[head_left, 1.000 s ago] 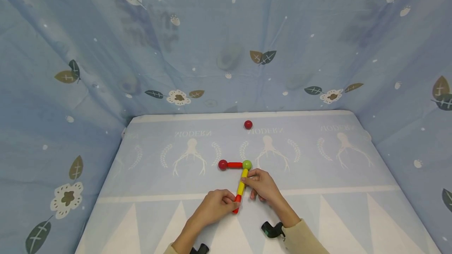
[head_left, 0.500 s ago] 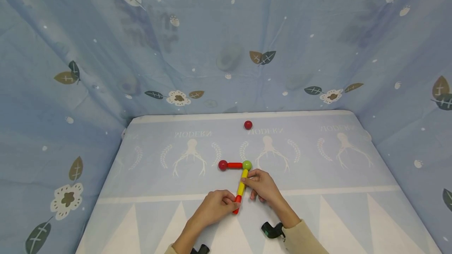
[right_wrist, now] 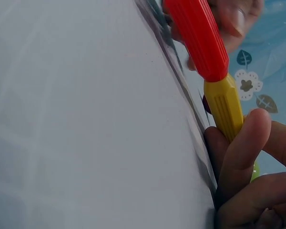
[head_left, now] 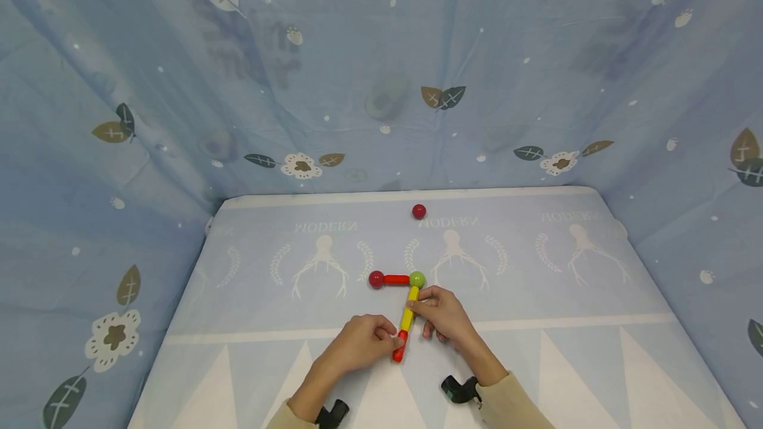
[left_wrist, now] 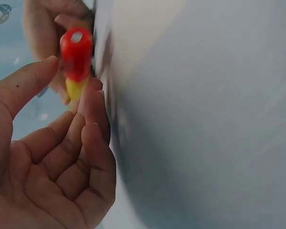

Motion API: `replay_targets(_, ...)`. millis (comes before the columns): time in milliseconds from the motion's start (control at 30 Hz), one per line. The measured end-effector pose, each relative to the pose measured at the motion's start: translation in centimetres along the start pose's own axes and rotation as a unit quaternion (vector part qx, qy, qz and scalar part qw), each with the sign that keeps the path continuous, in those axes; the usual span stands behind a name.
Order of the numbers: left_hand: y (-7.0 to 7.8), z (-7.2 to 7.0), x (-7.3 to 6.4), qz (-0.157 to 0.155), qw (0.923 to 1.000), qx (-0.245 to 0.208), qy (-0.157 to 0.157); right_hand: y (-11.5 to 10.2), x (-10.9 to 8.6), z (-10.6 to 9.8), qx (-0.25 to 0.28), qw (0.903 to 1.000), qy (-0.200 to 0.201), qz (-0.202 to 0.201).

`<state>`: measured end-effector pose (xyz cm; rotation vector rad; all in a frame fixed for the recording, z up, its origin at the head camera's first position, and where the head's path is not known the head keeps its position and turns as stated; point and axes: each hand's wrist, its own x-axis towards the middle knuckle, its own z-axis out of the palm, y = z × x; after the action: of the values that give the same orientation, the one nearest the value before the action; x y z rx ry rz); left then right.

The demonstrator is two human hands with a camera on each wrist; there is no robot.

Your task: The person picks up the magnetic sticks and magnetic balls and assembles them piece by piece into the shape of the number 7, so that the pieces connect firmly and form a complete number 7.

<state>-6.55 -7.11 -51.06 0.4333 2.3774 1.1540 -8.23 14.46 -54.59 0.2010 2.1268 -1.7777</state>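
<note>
My right hand (head_left: pixel 444 313) pinches a yellow ribbed stick (head_left: pixel 408 318) between thumb and fingers. The stick's far end meets a green ball (head_left: pixel 416 279); its near end is joined to a red stick (head_left: pixel 399 349). From the green ball, another red stick (head_left: pixel 396 279) runs left to a dark red ball (head_left: pixel 376 279). Beside the near red stick is my left hand (head_left: pixel 359 343). In the left wrist view its thumb and fingers stand apart around that red stick (left_wrist: pixel 76 59), with a gap at the thumb. In the right wrist view, fingers partly cover the yellow stick (right_wrist: pixel 224 107).
A loose dark red ball (head_left: pixel 419 211) lies near the back edge of the patterned tabletop (head_left: pixel 250 296). Blue printed cloth (head_left: pixel 381 51) hangs behind and on both sides. Black wrist devices (head_left: pixel 460 389) sit by both sleeves.
My left hand has loosened its pinch on the near red stick and shifted slightly up and left, so more of the stick shows. The right hand and the joined pieces stay put.
</note>
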Motion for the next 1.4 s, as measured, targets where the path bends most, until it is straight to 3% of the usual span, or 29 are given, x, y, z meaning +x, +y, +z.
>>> replay_targets(100,0.3,-1.6,1.1,0.010,0.9996,0.020,0.015,0.0,0.0,-0.1,0.001,1.0000,-0.001,0.007)
replay_targets(267,1.5,-4.9,4.0,0.030,0.9978,0.009,0.058,-0.1,0.0,-0.1,0.000,0.9999,0.000,0.012)
replay_targets(433,2.7,-7.3,8.1,0.048,0.9920,0.018,0.115,-0.2,0.0,-0.1,0.003,1.0000,-0.001,0.008)
replay_targets(633,4.0,-8.7,13.4,0.066,0.9848,0.009,0.161,-0.1,0.0,-0.1,0.010,0.9999,-0.005,0.005)
replay_targets(867,5.5,-8.9,18.4,0.061,0.9850,0.017,0.161,-0.2,0.1,-0.1,0.008,1.0000,-0.003,0.004)
replay_targets(1067,5.3,-8.1,21.9,0.026,0.9862,-0.002,0.164,-0.2,0.1,-0.2,0.015,0.9999,-0.005,-0.004)
replay_targets(1200,4.8,-7.1,23.2,-0.009,0.9889,-0.018,0.147,0.1,0.2,-0.2,0.022,0.9997,-0.013,-0.005)
replay_targets(1400,4.7,-5.6,24.3,-0.041,0.9903,0.012,0.132,0.2,0.2,-0.2,0.026,0.9995,-0.016,-0.011)
